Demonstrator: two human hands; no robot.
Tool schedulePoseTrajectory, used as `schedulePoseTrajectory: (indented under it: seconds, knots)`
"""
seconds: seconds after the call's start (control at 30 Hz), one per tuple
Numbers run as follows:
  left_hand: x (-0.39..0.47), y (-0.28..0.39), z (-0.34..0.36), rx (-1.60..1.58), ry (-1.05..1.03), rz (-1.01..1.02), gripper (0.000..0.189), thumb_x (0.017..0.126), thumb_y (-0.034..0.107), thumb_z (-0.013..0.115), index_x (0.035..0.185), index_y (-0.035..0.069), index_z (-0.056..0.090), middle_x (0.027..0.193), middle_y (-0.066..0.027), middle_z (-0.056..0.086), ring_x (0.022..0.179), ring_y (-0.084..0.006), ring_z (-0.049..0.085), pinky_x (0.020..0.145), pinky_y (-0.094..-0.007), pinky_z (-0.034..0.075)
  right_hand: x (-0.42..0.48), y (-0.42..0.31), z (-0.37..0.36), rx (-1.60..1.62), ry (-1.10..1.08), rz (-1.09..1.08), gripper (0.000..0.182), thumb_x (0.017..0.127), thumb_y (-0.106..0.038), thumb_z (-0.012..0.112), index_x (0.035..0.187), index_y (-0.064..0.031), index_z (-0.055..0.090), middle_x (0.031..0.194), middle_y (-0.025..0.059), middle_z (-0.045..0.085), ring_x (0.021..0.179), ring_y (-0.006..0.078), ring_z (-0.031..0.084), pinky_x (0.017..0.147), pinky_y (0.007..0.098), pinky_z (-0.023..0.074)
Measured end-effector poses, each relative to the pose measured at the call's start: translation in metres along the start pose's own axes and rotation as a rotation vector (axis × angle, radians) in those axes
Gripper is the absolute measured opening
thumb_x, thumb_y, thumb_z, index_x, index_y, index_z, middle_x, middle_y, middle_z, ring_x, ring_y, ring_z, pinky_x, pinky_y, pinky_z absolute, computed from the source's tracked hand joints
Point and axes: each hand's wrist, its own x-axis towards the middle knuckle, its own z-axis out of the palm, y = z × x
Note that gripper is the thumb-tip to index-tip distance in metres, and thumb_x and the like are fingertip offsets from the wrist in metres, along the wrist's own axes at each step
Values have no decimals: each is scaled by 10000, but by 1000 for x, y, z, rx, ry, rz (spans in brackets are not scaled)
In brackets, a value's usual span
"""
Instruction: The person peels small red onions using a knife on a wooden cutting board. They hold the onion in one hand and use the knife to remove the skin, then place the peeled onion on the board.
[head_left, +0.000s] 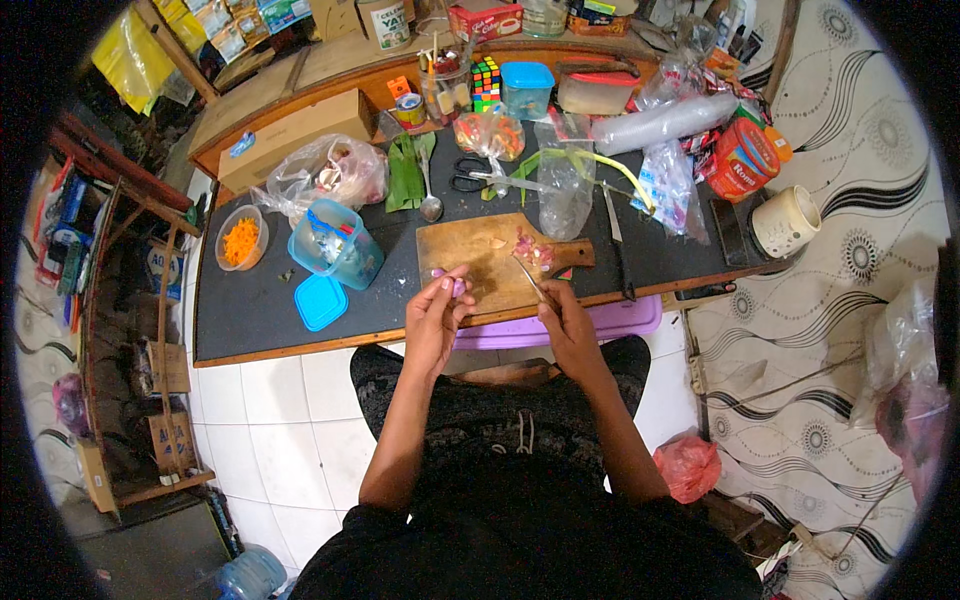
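Note:
Between the fingertips of my left hand is a peeled purple shallot, held over the near left edge of a wooden cutting board. Another purple piece shows just beyond those fingers. My right hand grips a small knife by its handle, the blade pointing up and left above the board. Thin reddish skins and scraps lie on the board's right part, beside its handle. The knife blade is apart from the shallot.
Right of the board lies a larger knife with a black handle. A blue plastic container, its lid and a bowl of shredded orange vegetable stand left. Behind are scissors, a spoon and plastic bags.

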Motion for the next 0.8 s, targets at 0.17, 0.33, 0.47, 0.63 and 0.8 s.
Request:
schedulePoseTrajectory:
  seconds: [0.17,0.33,0.47,0.63,0.8]
  knots:
    - [-5,14,20,-187,10,-45,309,1056,253,545,1201,-10,618,919,-57,657,729,-95,594,616,-217,495,0,-48,-2,-59,-104,-234,285,1004,-120,561,1246,26,598,997,129,643,847,192,626,758,321,486]
    - [-8,13,30,-232,77,-126,226,1049,288,563,980,74,579,741,3,529,556,-71,443,505,-210,385,-6,-56,-1,-59,-93,-262,306,990,-108,575,1259,37,596,1046,143,663,859,207,642,743,321,493]
    - [-6,5,40,-147,168,-157,280,1051,322,559,879,102,534,635,45,392,480,-50,319,433,-217,274,-5,-47,3,-48,-13,-244,329,982,-122,594,1268,40,595,1042,147,666,845,202,642,732,317,496]
    - [-7,-6,44,-3,190,-105,325,1063,348,527,853,101,539,619,52,391,471,-46,318,431,-226,275,-6,-40,8,-10,18,-197,367,931,-109,685,1267,20,614,970,114,693,801,138,633,708,270,485]
    - [-12,-18,45,563,100,413,365,1094,324,440,1077,28,652,621,51,432,549,-51,406,514,-235,345,-2,-40,27,304,2,-137,398,850,-78,796,1215,10,663,946,51,720,786,68,618,706,232,480]
